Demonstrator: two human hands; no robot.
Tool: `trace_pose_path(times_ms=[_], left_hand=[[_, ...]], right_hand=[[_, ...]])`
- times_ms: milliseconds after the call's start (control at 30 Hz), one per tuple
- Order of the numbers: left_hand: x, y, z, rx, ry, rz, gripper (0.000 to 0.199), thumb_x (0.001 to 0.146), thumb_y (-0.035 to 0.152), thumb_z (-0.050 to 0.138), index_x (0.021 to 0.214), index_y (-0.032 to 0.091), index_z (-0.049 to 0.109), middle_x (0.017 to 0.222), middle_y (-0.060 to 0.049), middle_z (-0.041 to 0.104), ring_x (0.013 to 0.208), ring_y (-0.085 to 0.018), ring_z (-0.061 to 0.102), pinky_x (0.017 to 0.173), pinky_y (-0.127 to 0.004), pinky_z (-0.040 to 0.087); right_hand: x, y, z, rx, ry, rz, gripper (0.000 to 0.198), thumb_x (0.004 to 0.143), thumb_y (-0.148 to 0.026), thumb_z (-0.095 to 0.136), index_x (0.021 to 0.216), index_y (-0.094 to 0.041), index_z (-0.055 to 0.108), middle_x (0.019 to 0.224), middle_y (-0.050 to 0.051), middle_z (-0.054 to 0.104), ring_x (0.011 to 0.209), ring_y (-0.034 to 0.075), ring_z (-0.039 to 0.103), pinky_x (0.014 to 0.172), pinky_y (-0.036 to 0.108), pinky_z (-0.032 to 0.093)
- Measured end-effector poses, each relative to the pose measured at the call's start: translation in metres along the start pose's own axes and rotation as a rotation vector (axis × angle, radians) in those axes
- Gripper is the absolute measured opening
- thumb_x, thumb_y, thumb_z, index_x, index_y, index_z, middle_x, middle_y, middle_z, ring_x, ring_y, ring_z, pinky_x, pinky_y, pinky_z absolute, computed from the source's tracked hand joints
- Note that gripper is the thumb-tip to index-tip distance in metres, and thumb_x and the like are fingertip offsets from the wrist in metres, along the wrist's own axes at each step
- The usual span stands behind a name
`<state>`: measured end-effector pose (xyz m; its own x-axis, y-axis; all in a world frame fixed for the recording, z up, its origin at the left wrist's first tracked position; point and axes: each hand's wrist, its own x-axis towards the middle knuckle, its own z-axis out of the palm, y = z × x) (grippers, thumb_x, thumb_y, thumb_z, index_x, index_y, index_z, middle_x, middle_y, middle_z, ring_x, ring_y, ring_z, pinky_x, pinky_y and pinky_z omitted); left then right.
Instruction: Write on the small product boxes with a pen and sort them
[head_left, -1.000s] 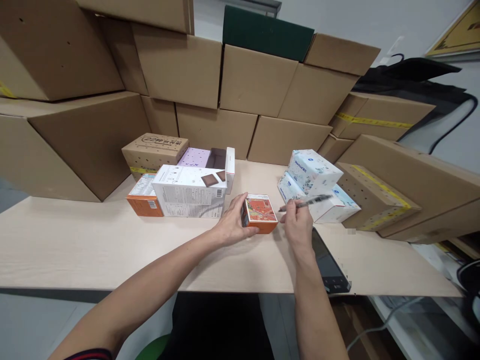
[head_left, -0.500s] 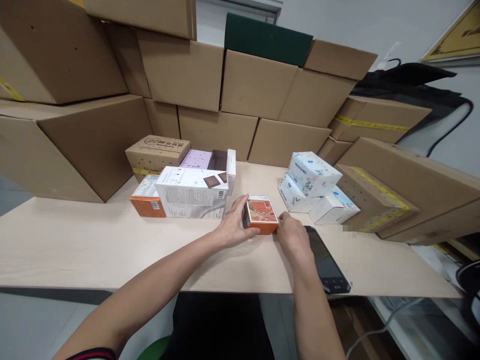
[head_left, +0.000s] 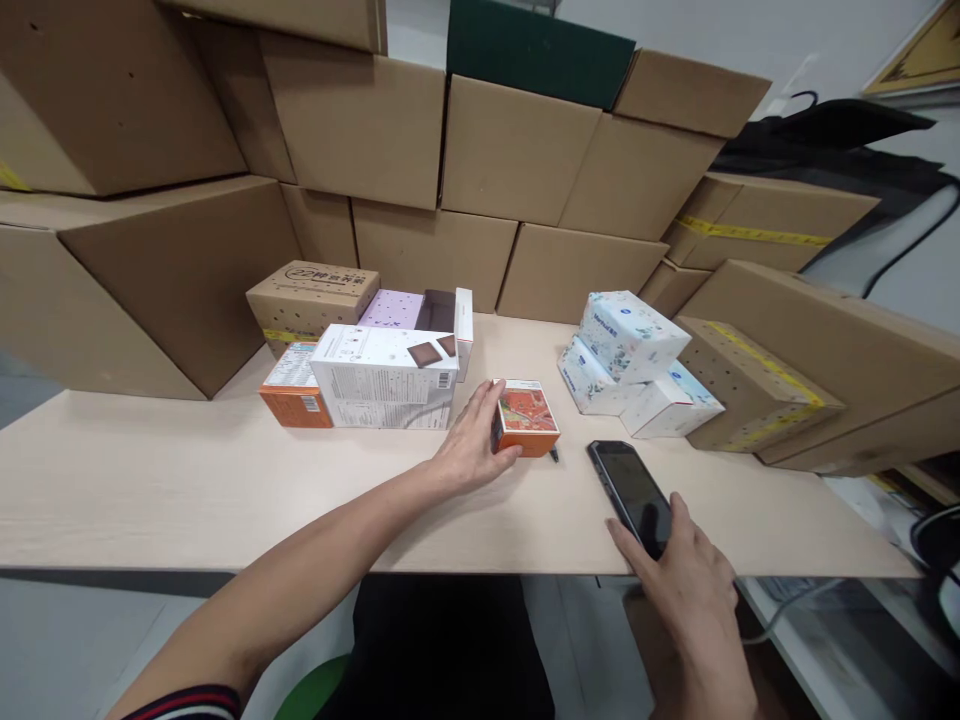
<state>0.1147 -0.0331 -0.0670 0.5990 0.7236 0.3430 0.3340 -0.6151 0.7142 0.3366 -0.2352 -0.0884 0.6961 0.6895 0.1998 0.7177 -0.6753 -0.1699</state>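
Observation:
My left hand [head_left: 476,440] is wrapped around the left side of a small orange box [head_left: 529,443] with a picture on its top, thumb at the front and fingers behind. The box rests on the table. A small dark item [head_left: 554,455], too little to make out, pokes out by its right front corner. My right hand [head_left: 686,570] grips the near end of a black handheld device like a rugged phone [head_left: 630,485], thumb on its left and fingers on its right. Its dark screen faces up.
White and orange cartons [head_left: 386,375] stand left on the table [head_left: 187,490], before a brown printed box [head_left: 315,290]. Several white floral tissue packs [head_left: 634,335] are stacked right. Large cardboard boxes [head_left: 517,150] wall the back and both sides.
My right hand has left the orange box's side and moved right and nearer to me, onto the device. The device has shifted slightly left. My left hand stays on the box.

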Motion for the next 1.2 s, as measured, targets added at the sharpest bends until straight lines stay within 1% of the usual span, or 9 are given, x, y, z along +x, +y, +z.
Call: trace_pose_path(times_ms=[100, 200, 333, 400, 467, 600, 733, 933, 1200], left_hand=[[-0.004, 0.01, -0.003, 0.079, 0.082, 0.08, 0.09, 0.077, 0.033, 0.066, 0.155, 0.017, 0.023, 0.161, -0.019, 0.023, 0.151, -0.036, 0.018, 0.122, -0.055, 0.021], [-0.01, 0.024, -0.006, 0.056, 0.152, 0.199, 0.071, 0.076, 0.029, 0.065, 0.144, 0.02, 0.046, 0.152, -0.017, 0.04, 0.146, -0.037, 0.03, 0.12, -0.057, 0.022], [-0.023, 0.04, 0.003, -0.221, -0.079, 0.265, 0.034, 0.083, 0.029, 0.059, 0.114, 0.022, 0.071, 0.111, -0.015, 0.069, 0.107, -0.031, 0.063, 0.102, -0.046, 0.045], [-0.028, 0.043, 0.014, -0.362, -0.187, 0.178, 0.022, 0.087, 0.033, 0.057, 0.092, 0.023, 0.076, 0.085, -0.011, 0.071, 0.085, -0.025, 0.066, 0.091, -0.038, 0.049], [-0.028, 0.041, 0.027, -0.497, -0.219, 0.006, 0.026, 0.088, 0.04, 0.059, 0.076, 0.022, 0.073, 0.073, -0.007, 0.069, 0.073, -0.021, 0.063, 0.082, -0.033, 0.05], [-0.021, 0.037, 0.046, -0.871, -0.247, -0.417, 0.04, 0.086, 0.053, 0.061, 0.09, 0.015, 0.073, 0.084, -0.009, 0.073, 0.067, -0.016, 0.063, 0.069, -0.029, 0.049], [-0.016, 0.052, 0.045, -1.264, -0.241, -0.62, 0.042, 0.081, 0.05, 0.073, 0.102, 0.014, 0.071, 0.104, -0.012, 0.073, 0.077, -0.015, 0.067, 0.081, -0.031, 0.049], [-0.016, 0.076, 0.039, -1.621, -0.153, -0.606, 0.034, 0.09, 0.045, 0.066, 0.1, 0.013, 0.072, 0.095, -0.009, 0.072, 0.082, -0.015, 0.067, 0.082, -0.028, 0.05], [-0.017, 0.056, 0.041, -1.727, -0.065, -0.543, 0.031, 0.094, 0.04, 0.06, 0.099, 0.011, 0.072, 0.09, -0.01, 0.075, 0.083, -0.019, 0.071, 0.089, -0.034, 0.053]], right_hand=[[0.005, 0.001, 0.005, 0.056, 0.076, -0.102, 0.088, 0.086, -0.066, 0.045, 0.147, -0.002, 0.041, 0.108, 0.027, 0.064, 0.103, 0.042, 0.06, 0.091, 0.055, 0.045], [0.006, -0.006, 0.008, 0.093, 0.166, -0.132, 0.086, 0.088, -0.065, 0.043, 0.144, 0.0, 0.045, 0.102, 0.027, 0.065, 0.097, 0.041, 0.061, 0.089, 0.056, 0.045], [0.005, -0.02, 0.011, 0.197, 0.23, -0.11, 0.094, 0.085, -0.071, 0.04, 0.141, 0.004, 0.047, 0.109, 0.031, 0.063, 0.1, 0.042, 0.06, 0.091, 0.058, 0.043], [0.003, -0.029, 0.01, 0.282, 0.244, -0.087, 0.1, 0.083, -0.075, 0.04, 0.141, 0.006, 0.047, 0.113, 0.033, 0.062, 0.104, 0.043, 0.06, 0.094, 0.058, 0.043], [-0.002, -0.038, 0.007, 0.388, 0.253, -0.066, 0.103, 0.08, -0.077, 0.043, 0.142, 0.005, 0.045, 0.121, 0.034, 0.061, 0.112, 0.043, 0.058, 0.097, 0.057, 0.042], [-0.016, -0.054, -0.01, 0.546, 0.286, -0.045, 0.098, 0.078, -0.073, 0.054, 0.147, -0.004, 0.042, 0.137, 0.028, 0.055, 0.126, 0.042, 0.051, 0.102, 0.056, 0.04], [-0.03, -0.067, -0.03, 0.627, 0.332, -0.059, 0.092, 0.077, -0.067, 0.061, 0.15, -0.014, 0.041, 0.142, 0.022, 0.053, 0.128, 0.039, 0.051, 0.103, 0.054, 0.041], [-0.039, -0.091, -0.035, 0.725, 0.345, -0.091, 0.087, 0.078, -0.062, 0.066, 0.149, -0.016, 0.042, 0.142, 0.02, 0.053, 0.129, 0.037, 0.05, 0.103, 0.053, 0.042], [-0.04, -0.115, -0.021, 0.692, 0.412, -0.196, 0.08, 0.082, -0.053, 0.066, 0.146, -0.011, 0.043, 0.135, 0.023, 0.057, 0.123, 0.036, 0.053, 0.1, 0.053, 0.044]])
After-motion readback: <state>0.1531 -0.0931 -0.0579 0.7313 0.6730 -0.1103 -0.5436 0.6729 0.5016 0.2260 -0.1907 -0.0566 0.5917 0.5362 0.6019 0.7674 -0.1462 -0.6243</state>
